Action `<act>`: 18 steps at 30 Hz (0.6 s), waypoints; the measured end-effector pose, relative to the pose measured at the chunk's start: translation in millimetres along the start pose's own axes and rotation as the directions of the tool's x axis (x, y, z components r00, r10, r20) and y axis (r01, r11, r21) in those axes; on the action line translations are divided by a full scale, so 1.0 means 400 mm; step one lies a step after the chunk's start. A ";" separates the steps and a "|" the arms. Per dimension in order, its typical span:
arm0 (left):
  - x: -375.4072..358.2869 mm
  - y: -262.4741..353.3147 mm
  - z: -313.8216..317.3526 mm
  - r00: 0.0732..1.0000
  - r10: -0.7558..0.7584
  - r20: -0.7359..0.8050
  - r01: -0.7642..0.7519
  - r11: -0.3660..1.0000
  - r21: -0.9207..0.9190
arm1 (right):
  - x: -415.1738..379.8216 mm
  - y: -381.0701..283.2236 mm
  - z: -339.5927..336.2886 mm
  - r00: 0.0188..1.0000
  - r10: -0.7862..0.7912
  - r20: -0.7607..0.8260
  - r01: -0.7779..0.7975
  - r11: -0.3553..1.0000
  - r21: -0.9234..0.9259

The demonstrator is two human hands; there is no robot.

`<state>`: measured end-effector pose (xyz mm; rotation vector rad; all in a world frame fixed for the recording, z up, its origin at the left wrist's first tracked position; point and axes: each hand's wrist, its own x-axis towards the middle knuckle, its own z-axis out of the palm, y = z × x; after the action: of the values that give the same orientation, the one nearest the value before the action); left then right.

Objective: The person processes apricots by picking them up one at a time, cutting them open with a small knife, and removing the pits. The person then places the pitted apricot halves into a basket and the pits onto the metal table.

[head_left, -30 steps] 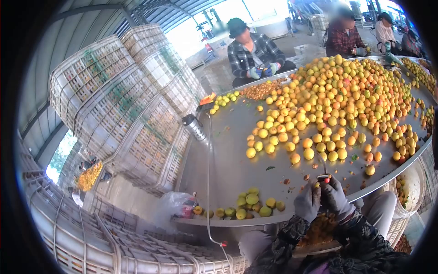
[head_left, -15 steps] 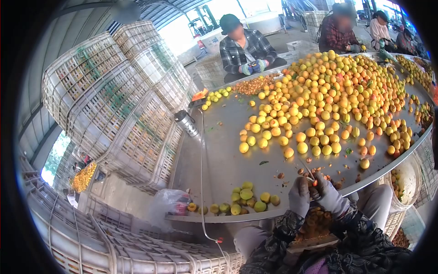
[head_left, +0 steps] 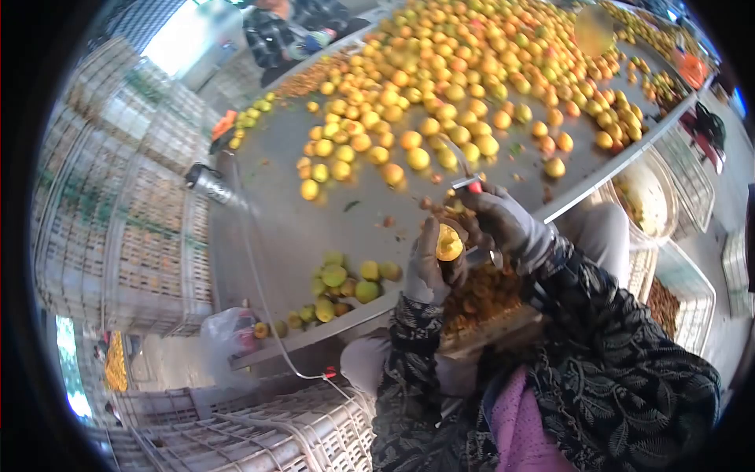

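My left hand (head_left: 429, 271), in a grey glove, is closed around an apricot (head_left: 449, 242) whose torn yellow flesh faces up. Gripped in my gloved right hand (head_left: 503, 224) is a metal tool with a red handle (head_left: 474, 187) and a thin curved blade pointing toward the far side of the table. The two hands are close together over the near table edge. Below them, cut fruit pieces (head_left: 480, 307) fill a container in front of my lap. Small scraps and pits lie on the metal table (head_left: 275, 228) just past my fingers.
A large heap of apricots (head_left: 472, 86) covers the far table. Greenish fruit (head_left: 333, 275) sits at the near left edge, beside a plastic bag (head_left: 228, 334). A steel flask (head_left: 208, 182) stands left. Stacked crates (head_left: 134, 236) rise beyond it. Another person (head_left: 291, 31) sits across the table.
My view has tilted down and turned right. My hands have drawn apart slightly; an apricot with exposed flesh now shows in my left hand, and the tool is raised in my right.
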<state>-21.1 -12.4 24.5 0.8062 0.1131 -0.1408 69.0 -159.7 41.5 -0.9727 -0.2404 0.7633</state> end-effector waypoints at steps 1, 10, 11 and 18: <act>-0.002 -0.023 -0.012 1.000 -0.026 0.004 0.026 1.000 -0.010 | 0.001 -0.001 -0.004 0.993 -0.010 -0.115 0.001 0.997 -0.072; -0.007 -0.014 0.004 0.927 -0.151 0.344 -0.219 0.525 0.823 | 0.046 -0.044 -0.113 0.973 -0.219 -0.072 -0.040 0.148 -0.988; -0.003 -0.008 0.000 0.910 -0.195 0.366 -0.222 0.516 0.827 | 0.045 -0.061 -0.128 0.961 -0.259 -0.095 -0.063 0.130 -0.990; 0.008 -0.001 0.015 0.973 -0.106 0.207 -0.137 0.457 0.879 | -0.047 -0.202 -0.337 0.880 -0.392 -0.270 -0.404 -0.315 -0.859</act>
<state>-17.8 -17.3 27.6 1.8738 -0.2334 -0.2894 162.1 -287.8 34.6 -2.9357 -0.4419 -0.0257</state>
